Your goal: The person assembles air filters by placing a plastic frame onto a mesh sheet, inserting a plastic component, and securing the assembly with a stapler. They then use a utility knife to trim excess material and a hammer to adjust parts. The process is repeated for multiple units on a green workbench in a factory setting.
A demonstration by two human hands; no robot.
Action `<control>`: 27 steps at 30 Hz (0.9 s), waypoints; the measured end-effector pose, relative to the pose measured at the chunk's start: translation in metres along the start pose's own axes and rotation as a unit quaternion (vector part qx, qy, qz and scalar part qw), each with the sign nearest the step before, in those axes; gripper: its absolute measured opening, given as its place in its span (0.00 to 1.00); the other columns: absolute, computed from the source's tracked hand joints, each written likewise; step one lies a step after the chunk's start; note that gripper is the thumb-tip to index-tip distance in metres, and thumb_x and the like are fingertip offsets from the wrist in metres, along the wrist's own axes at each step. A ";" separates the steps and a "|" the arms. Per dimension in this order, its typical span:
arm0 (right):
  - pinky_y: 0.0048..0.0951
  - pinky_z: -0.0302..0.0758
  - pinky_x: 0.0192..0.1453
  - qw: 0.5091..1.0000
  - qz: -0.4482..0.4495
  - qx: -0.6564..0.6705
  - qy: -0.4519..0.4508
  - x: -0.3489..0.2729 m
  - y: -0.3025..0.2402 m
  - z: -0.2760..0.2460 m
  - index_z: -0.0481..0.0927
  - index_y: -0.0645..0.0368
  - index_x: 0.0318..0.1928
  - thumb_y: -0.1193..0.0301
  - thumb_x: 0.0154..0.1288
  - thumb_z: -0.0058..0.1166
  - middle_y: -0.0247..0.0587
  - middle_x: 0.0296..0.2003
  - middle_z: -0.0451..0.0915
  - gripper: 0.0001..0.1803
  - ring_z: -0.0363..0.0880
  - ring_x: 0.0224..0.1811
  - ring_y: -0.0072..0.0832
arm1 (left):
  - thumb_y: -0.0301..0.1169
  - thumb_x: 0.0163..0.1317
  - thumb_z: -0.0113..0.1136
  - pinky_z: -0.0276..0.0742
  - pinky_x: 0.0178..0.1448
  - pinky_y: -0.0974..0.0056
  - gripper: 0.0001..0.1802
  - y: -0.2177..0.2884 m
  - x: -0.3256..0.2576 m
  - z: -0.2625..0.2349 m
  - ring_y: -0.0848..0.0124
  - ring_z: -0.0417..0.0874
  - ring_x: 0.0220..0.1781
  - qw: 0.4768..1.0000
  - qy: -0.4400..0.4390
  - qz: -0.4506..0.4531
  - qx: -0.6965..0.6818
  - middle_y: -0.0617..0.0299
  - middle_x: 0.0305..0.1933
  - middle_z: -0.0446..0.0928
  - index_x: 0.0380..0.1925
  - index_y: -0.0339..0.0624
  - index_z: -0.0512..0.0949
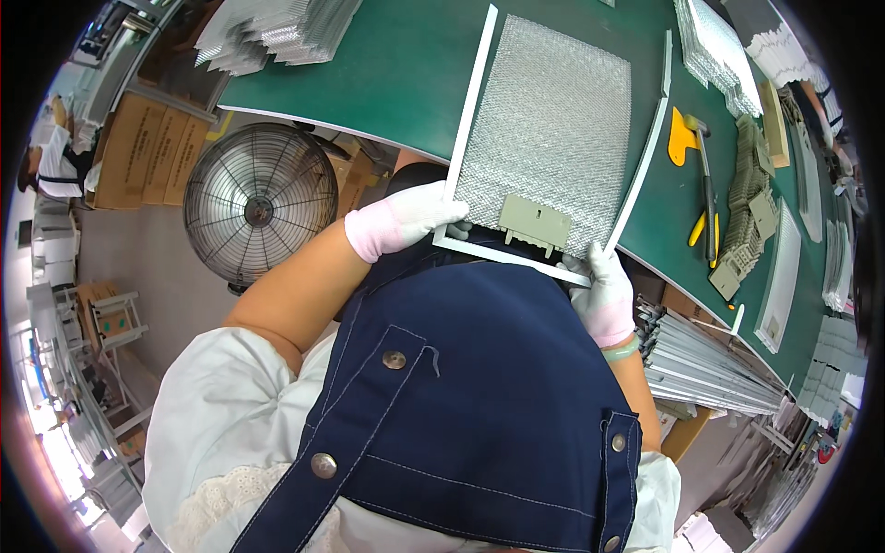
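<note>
A silver mesh panel (553, 120) lies at the near edge of the green table, its near end reaching past the edge towards me. White frame strips (472, 101) run along its left, near and right sides. The right strip looks bent outward, apart from the mesh at its far part. At the panel's near edge sits a grey-beige plastic plate (535, 223) with small prongs. My left hand (406, 219), in a white glove, grips the frame's near left corner. My gloved right hand (605, 295) is closed on the near right corner; some fingers of both hands are hidden below.
Mesh sheets (281, 32) are stacked at the far left, more (719, 51) at the far right. Right of the panel lie a hammer (706, 175), an orange scraper (682, 136) and several grey-beige plates (742, 212). A black fan (260, 212) stands left. Metal strips (705, 364) lie below the table.
</note>
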State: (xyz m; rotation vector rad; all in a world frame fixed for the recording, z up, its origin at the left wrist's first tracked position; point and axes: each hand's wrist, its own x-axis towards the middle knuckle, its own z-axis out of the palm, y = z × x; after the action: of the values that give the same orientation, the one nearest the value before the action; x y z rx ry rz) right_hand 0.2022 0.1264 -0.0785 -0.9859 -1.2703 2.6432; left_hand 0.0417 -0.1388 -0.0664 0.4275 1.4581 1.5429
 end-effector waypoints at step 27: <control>0.52 0.72 0.66 0.996 0.034 0.078 -0.010 0.008 0.006 0.000 0.70 0.59 0.52 0.71 0.74 0.50 0.40 0.48 0.72 0.11 0.75 0.51 0.39 | 0.30 0.68 0.58 0.84 0.48 0.50 0.16 -0.013 0.026 0.023 0.58 0.83 0.45 0.918 0.258 -0.010 -0.300 0.59 0.49 0.72 0.54 0.42 0.71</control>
State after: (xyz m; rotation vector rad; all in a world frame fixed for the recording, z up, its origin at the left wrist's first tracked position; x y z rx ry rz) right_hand 0.1971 0.1246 -0.0866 -0.9991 -1.0320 2.7586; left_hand 0.0515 -0.1068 -0.0819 -0.3885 1.2524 2.0789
